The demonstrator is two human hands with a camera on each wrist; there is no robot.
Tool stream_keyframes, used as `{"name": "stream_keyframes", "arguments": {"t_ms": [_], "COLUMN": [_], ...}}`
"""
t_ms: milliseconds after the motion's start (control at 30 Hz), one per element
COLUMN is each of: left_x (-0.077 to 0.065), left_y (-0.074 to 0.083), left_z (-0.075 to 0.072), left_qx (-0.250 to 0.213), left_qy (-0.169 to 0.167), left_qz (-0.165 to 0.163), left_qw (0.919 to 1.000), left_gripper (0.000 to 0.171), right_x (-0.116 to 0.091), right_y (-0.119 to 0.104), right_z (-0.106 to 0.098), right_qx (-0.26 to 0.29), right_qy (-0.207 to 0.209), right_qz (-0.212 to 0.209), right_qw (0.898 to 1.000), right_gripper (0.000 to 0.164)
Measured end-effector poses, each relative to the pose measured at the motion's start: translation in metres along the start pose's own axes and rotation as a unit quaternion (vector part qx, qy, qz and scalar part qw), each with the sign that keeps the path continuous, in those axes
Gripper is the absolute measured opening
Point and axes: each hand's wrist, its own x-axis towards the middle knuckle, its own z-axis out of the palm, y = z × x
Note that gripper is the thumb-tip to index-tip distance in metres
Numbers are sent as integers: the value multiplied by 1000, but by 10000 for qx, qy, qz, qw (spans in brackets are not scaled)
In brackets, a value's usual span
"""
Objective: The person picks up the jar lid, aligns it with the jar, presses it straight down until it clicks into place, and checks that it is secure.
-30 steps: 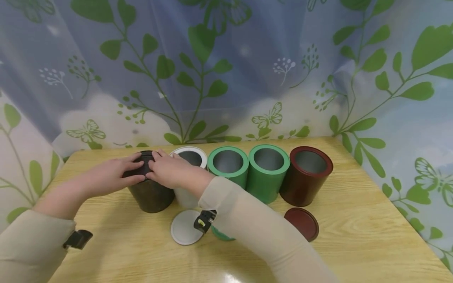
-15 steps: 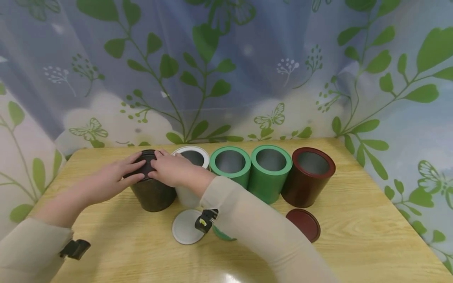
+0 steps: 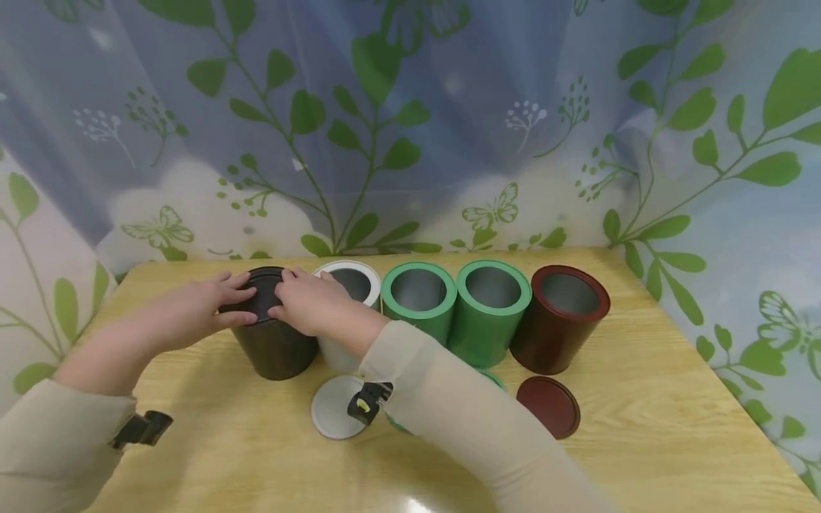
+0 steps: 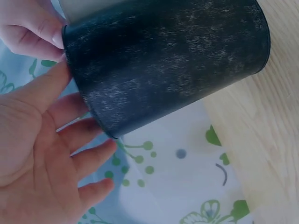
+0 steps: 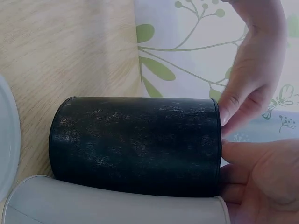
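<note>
A scuffed black can (image 3: 277, 353) stands upright at the left end of a row of cans, a dark lid (image 3: 264, 298) across its top. My left hand (image 3: 192, 313) touches the left side of that top, fingers spread and mostly straight. From the right, my right hand (image 3: 314, 303) rests on the same top, thumb near the front and fingers toward the far rim. In the left wrist view, the left hand (image 4: 46, 149) has its fingertips right at the rim of the can (image 4: 168, 65). The right wrist view shows both hands at the can's top end.
Right of the black can stand a white can (image 3: 336, 354), two green cans (image 3: 487, 335) and a dark red can (image 3: 554, 342), all lidless. A white lid (image 3: 335, 410) and a red lid (image 3: 550, 406) lie in front. Green lids (image 3: 490, 377) are partly hidden under the right forearm.
The head view has shifted slightly. My left fingers have edged a little outward toward the left rim of the black can's top; the right hand stays nearly the same.
</note>
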Motion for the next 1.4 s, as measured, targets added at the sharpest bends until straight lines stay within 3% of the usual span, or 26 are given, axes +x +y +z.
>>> {"name": "stream_keyframes", "arguments": {"t_ms": [233, 600, 700, 900, 1067, 1300, 1400], "left_x": [1, 0, -3, -13, -16, -23, -24], "left_y": [4, 14, 17, 28, 33, 40, 41], "left_z": [-6, -6, -6, 3, 9, 24, 25], "left_qx": [666, 1048, 1471, 2629, 2432, 1925, 1682], "left_qy": [101, 253, 339, 480, 799, 2085, 2303], "left_qz": [-125, -334, -383, -248, -479, -783, -836], "left_qw": [9977, 9936, 9878, 9633, 9655, 9557, 9548], "left_gripper": [62, 61, 57, 40, 41, 35, 37], "right_x": [-4, -9, -9, -11, -14, -16, -14], "right_y": [-1, -2, 0, 4, 2, 1, 2], "right_z": [0, -11, -10, -3, 2, 7, 8], "right_qx": [-58, 83, 67, 266, -99, -442, -369], "right_qy": [197, 265, 411, 1049, 1259, 1562, 1638], "right_qz": [43, 202, 200, 345, 338, 305, 301], "right_qw": [9998, 9994, 9989, 9935, 9914, 9863, 9853], "right_gripper": [51, 41, 43, 39, 34, 28, 27]}}
